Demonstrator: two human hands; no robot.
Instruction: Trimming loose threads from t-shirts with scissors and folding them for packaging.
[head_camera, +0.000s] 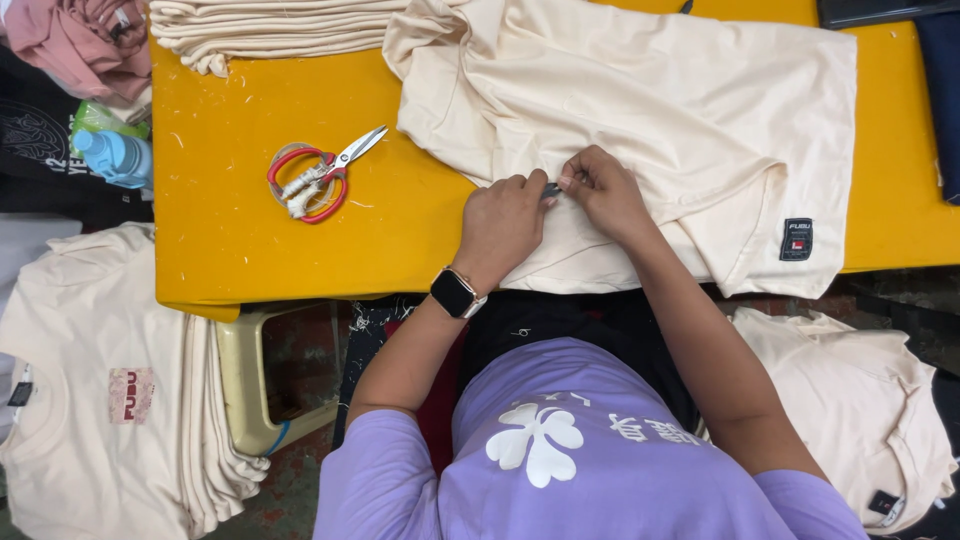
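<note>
Red-handled scissors (318, 175) lie on the yellow table (240, 240), well left of the grip. The left hand (500, 225) is closed, pressing the cream shirt (640, 120). Touching it, the right hand (605, 190) pinches the shirt's fabric; a small dark tool (551, 189) sits between them.

Red-handled scissors (318, 177) lie beside a folded cream stack (270, 30) and blue bottle (115, 157).
</note>
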